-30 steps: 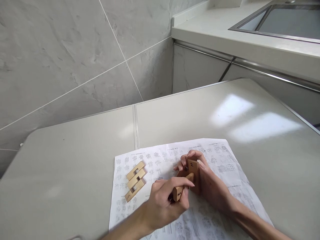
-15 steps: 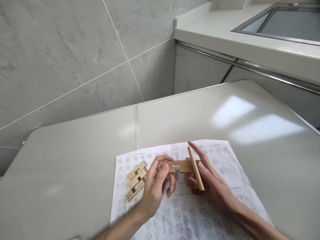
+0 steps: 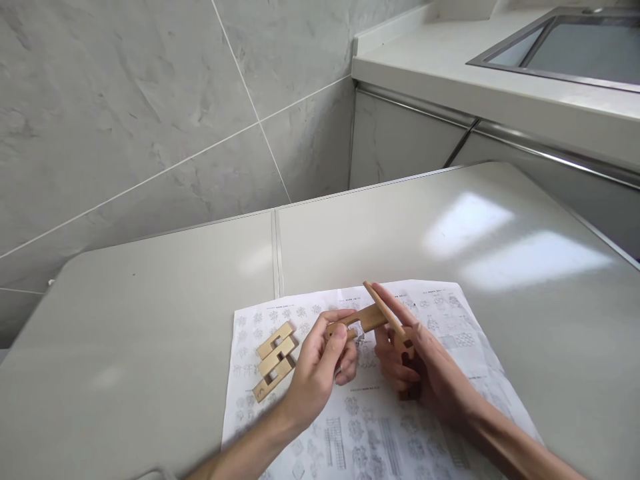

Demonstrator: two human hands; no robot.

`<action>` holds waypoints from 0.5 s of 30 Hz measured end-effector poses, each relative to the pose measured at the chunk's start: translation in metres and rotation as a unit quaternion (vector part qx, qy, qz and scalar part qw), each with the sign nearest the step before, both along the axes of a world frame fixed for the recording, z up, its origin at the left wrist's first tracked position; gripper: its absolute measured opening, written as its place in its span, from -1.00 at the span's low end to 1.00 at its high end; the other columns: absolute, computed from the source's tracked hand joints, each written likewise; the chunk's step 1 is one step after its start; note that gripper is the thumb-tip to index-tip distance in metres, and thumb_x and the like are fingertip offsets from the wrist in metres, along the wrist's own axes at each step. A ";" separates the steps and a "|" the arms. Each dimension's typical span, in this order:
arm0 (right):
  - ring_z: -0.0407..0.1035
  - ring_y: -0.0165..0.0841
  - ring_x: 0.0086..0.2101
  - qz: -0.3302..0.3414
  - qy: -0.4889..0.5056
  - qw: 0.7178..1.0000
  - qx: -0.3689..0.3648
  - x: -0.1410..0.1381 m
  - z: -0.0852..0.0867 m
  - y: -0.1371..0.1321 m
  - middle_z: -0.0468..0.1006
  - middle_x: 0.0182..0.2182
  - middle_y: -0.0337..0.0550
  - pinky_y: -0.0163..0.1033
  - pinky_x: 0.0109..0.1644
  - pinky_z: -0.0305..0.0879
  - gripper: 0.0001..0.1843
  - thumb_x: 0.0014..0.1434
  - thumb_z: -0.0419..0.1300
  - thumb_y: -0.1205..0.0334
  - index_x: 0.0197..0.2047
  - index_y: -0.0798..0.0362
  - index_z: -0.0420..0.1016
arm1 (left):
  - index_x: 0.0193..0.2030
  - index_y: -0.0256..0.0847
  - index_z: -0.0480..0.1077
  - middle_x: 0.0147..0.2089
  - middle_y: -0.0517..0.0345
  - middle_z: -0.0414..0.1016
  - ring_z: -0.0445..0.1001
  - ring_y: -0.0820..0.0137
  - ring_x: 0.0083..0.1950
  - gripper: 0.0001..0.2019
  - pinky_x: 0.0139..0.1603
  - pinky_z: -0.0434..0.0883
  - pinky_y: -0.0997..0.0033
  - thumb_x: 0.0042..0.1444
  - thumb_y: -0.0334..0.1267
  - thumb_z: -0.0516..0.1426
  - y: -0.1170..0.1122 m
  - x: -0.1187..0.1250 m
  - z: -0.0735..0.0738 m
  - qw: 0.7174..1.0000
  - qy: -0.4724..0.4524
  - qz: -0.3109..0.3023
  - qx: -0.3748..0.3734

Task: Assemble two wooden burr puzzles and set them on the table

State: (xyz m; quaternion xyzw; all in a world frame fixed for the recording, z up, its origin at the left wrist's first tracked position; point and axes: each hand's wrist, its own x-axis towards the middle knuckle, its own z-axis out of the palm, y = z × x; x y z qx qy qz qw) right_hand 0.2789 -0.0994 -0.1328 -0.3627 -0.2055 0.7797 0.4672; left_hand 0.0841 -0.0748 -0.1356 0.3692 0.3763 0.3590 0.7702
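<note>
My left hand (image 3: 320,370) pinches one end of a notched wooden puzzle bar (image 3: 357,320) between thumb and fingers, held above the paper. My right hand (image 3: 417,363) grips a second flat wooden bar (image 3: 386,311) that crosses the first one at its far end. The two bars meet in a cross; whether they interlock I cannot tell. To the left, three more notched wooden pieces (image 3: 274,360) lie side by side on a printed instruction sheet (image 3: 380,433).
The sheet lies on a grey folding table (image 3: 150,333) with a seam down its middle. Behind it are a tiled wall (image 3: 125,100) and, at the upper right, a white counter (image 3: 450,60) with a steel sink (image 3: 575,47).
Both hands lifted the two bars off the paper and turned them. The left-hand bar went from pointing down to lying level, and the right-hand bar now crosses its end.
</note>
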 end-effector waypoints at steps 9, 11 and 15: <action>-0.17 -0.49 -0.57 0.009 -0.019 0.999 0.036 0.000 -0.007 0.000 0.09 -0.54 -0.46 -0.38 -0.53 -0.05 0.01 0.34 0.41 -0.17 0.66 -0.32 -0.01 | 0.22 -0.15 0.41 -0.42 0.39 0.07 -0.04 0.58 -0.49 -0.69 -0.44 0.09 0.50 0.53 -0.02 0.13 0.002 0.001 0.003 0.998 -0.050 -0.002 -0.030; -0.17 -0.50 -0.57 0.009 -0.017 0.999 0.036 0.001 -0.007 0.001 0.08 -0.55 -0.47 -0.40 -0.54 -0.05 0.03 0.33 0.41 -0.17 0.66 -0.31 -0.04 | 0.22 -0.15 0.42 -0.42 0.38 0.06 -0.05 0.57 -0.48 -0.69 -0.43 0.09 0.50 0.53 -0.01 0.12 0.003 0.001 0.004 0.998 -0.047 -0.004 -0.035; -0.20 -0.51 -0.57 0.030 0.000 0.999 0.027 0.004 -0.007 0.002 0.04 -0.55 -0.49 -0.42 -0.54 -0.09 0.09 0.30 0.43 -0.21 0.67 -0.30 -0.07 | 0.20 -0.15 0.43 -0.42 0.39 0.02 -0.08 0.56 -0.48 -0.69 -0.42 0.08 0.49 0.52 0.00 0.14 0.003 -0.001 0.004 0.999 -0.041 -0.007 -0.034</action>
